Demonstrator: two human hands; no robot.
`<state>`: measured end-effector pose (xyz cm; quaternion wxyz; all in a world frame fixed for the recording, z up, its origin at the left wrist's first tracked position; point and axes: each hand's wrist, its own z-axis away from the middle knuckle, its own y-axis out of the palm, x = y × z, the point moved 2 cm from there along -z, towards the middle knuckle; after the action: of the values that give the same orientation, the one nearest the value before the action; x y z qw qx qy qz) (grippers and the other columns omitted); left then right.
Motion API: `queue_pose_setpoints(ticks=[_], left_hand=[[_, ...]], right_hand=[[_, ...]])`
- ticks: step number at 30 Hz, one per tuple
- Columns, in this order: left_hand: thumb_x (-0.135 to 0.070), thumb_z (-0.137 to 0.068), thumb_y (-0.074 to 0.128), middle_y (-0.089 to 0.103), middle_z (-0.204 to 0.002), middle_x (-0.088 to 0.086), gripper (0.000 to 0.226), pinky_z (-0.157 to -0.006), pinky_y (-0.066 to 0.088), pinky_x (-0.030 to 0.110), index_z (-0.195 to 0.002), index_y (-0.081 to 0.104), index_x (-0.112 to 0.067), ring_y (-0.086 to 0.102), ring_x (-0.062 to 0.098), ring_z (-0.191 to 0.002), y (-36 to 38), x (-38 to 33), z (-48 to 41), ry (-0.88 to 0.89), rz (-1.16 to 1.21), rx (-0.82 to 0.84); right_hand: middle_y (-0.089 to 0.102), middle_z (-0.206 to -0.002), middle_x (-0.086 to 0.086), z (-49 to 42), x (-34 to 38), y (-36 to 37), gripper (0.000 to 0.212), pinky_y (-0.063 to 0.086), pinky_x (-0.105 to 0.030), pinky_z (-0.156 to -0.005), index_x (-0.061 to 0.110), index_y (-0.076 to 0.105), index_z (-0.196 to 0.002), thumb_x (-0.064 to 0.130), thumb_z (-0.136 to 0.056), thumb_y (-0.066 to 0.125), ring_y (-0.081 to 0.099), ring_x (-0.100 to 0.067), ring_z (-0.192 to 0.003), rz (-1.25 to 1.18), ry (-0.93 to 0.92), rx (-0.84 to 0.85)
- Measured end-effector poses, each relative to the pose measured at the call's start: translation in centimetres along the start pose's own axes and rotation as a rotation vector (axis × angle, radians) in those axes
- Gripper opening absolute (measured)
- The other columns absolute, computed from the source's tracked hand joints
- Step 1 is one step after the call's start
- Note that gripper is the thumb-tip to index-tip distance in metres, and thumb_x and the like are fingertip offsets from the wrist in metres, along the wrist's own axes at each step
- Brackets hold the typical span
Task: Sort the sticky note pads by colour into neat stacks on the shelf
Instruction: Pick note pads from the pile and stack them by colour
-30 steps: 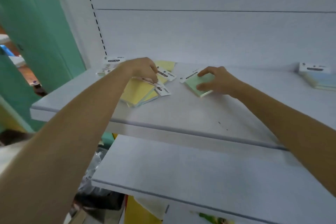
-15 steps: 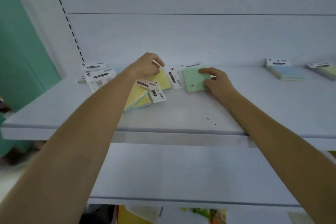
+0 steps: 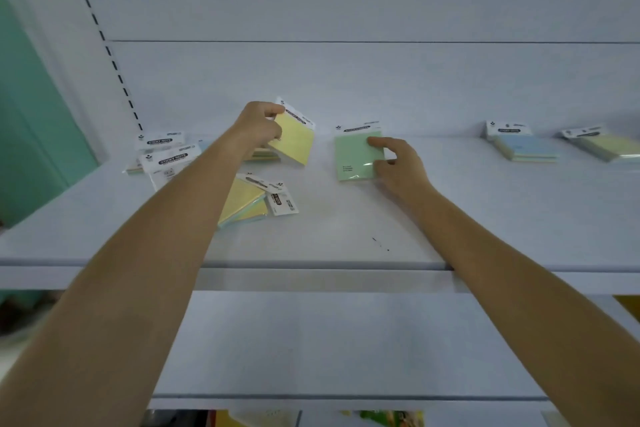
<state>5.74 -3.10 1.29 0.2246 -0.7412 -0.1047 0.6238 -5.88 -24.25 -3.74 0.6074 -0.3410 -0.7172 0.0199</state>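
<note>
My left hand (image 3: pixel 259 126) pinches a yellow sticky note pad (image 3: pixel 294 139) by its top corner and holds it tilted just above the white shelf (image 3: pixel 346 229). My right hand (image 3: pixel 398 163) holds the right edge of a green pad (image 3: pixel 353 156) lying flat on the shelf, thumb on top. A loose pile of yellow and green pads (image 3: pixel 246 201) lies under my left forearm. More packaged pads (image 3: pixel 162 152) are scattered at the far left. At the right sit a blue stack (image 3: pixel 526 147) and a yellow stack (image 3: pixel 609 146).
A lower white shelf (image 3: pixel 329 350) juts out below the upper one. The white back panel (image 3: pixel 346 80) rises behind the pads, with a slotted upright (image 3: pixel 104 42) at the left. A teal wall (image 3: pixel 31 114) stands beyond the shelf's left end.
My left hand has lifted one yellow pad off the pile and tilted it up. My right hand has stayed on the green pad. The view shifted right, showing the stacks at the right.
</note>
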Motion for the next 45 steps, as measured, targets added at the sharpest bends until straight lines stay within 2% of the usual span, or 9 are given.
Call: queue_pose_setpoints(ticks=[9, 15, 20, 24, 27, 35, 39, 42, 45], left_hand=[[0.008, -0.081, 0.053, 0.048, -0.134, 0.02, 0.052, -0.058, 0.041, 0.022, -0.13, 0.047, -0.008, 0.047, 0.021, -0.09, 8.0, -2.9, 1.5, -0.088, 0.274, 0.04], [0.008, -0.081, 0.052, 0.047, -0.107, 0.01, 0.052, -0.079, 0.045, 0.031, -0.13, 0.048, -0.009, 0.049, 0.021, -0.091, 17.1, -9.1, 3.2, -0.027, 0.322, 0.139], [0.007, -0.081, 0.053, 0.048, -0.104, 0.012, 0.052, -0.079, 0.044, 0.031, -0.129, 0.049, -0.011, 0.05, 0.022, -0.087, 26.9, -14.6, 5.5, 0.026, 0.396, 0.194], [0.008, -0.08, 0.053, 0.05, -0.105, 0.012, 0.053, -0.078, 0.045, 0.032, -0.129, 0.049, -0.011, 0.05, 0.023, -0.088, 33.6, -17.8, 7.2, 0.04, 0.411, 0.21], [0.009, -0.08, 0.053, 0.048, -0.103, 0.012, 0.053, -0.076, 0.046, 0.034, -0.129, 0.048, -0.009, 0.049, 0.023, -0.086, 37.1, -19.1, 7.9, 0.035, 0.413, 0.207], [0.006, -0.082, 0.054, 0.047, -0.088, 0.006, 0.046, -0.058, 0.038, 0.022, -0.124, 0.051, -0.011, 0.045, 0.02, -0.084, 44.0, -24.0, 6.1, 0.067, 0.367, 0.225], [0.002, -0.082, 0.056, 0.043, -0.084, 0.002, 0.037, -0.074, 0.041, 0.028, -0.118, 0.056, -0.007, 0.043, 0.017, -0.086, 48.0, -26.1, 4.0, 0.138, 0.3, 0.245], [-0.001, -0.081, 0.057, 0.038, -0.071, -0.002, 0.027, -0.073, 0.038, 0.026, -0.069, 0.047, -0.023, 0.044, 0.019, -0.075, 50.6, -26.4, 2.8, 0.152, 0.202, 0.241], [-0.003, -0.082, 0.057, 0.044, -0.084, 0.005, 0.022, -0.081, 0.038, 0.027, -0.104, 0.059, -0.005, 0.054, 0.023, -0.087, 52.4, -25.9, 2.5, 0.135, 0.11, 0.25]], right_hand=[[0.052, -0.118, -0.004, 0.1, -2.9, -9.4, 0.047, 0.04, -0.001, -0.057, 0.014, 0.054, -0.125, -0.007, -0.083, 0.047, 0.05, -0.01, -0.087, -0.069, 0.09, -0.09], [0.05, -0.118, -0.002, 1.5, -7.4, -20.5, 0.047, 0.041, 0.0, -0.056, 0.016, 0.056, -0.123, -0.006, -0.082, 0.049, 0.051, -0.014, -0.091, -0.054, 0.167, -0.201], [0.046, -0.135, -0.01, 3.2, -12.0, -30.4, 0.046, 0.045, -0.036, -0.1, 0.013, 0.056, -0.123, -0.009, -0.082, 0.048, 0.052, -0.023, -0.11, -0.03, 0.164, -0.209], [0.051, -0.128, -0.01, 4.1, -15.2, -36.7, 0.045, 0.053, -0.03, -0.089, 0.016, 0.058, -0.122, -0.007, -0.084, 0.049, 0.057, -0.022, -0.096, -0.036, 0.194, -0.218], [0.054, -0.11, -0.006, 4.3, -17.2, -39.5, 0.044, 0.041, -0.005, -0.045, 0.019, 0.057, -0.122, -0.004, -0.085, 0.049, 0.049, -0.007, -0.067, 0.004, 0.218, -0.2], [0.052, -0.115, -0.003, 2.7, -21.2, -45.2, 0.045, 0.047, -0.026, -0.078, 0.022, 0.056, -0.124, -0.002, -0.086, 0.047, 0.054, -0.018, -0.093, 0.023, 0.216, -0.223], [0.053, -0.11, -0.002, 1.5, -22.7, -47.9, 0.045, 0.037, -0.004, -0.044, 0.022, 0.057, -0.122, -0.003, -0.085, 0.049, 0.048, -0.009, -0.063, 0.028, 0.218, -0.262], [0.052, -0.112, -0.001, 0.1, -23.5, -49.5, 0.046, 0.035, -0.005, -0.044, 0.023, 0.058, -0.121, -0.004, -0.084, 0.05, 0.045, -0.007, -0.063, 0.011, 0.211, -0.286], [0.051, -0.115, 0.001, -1.4, -24.0, -50.1, 0.046, 0.042, -0.018, -0.072, 0.022, 0.058, -0.121, -0.005, -0.083, 0.05, 0.052, -0.014, -0.09, -0.018, 0.19, -0.279]])
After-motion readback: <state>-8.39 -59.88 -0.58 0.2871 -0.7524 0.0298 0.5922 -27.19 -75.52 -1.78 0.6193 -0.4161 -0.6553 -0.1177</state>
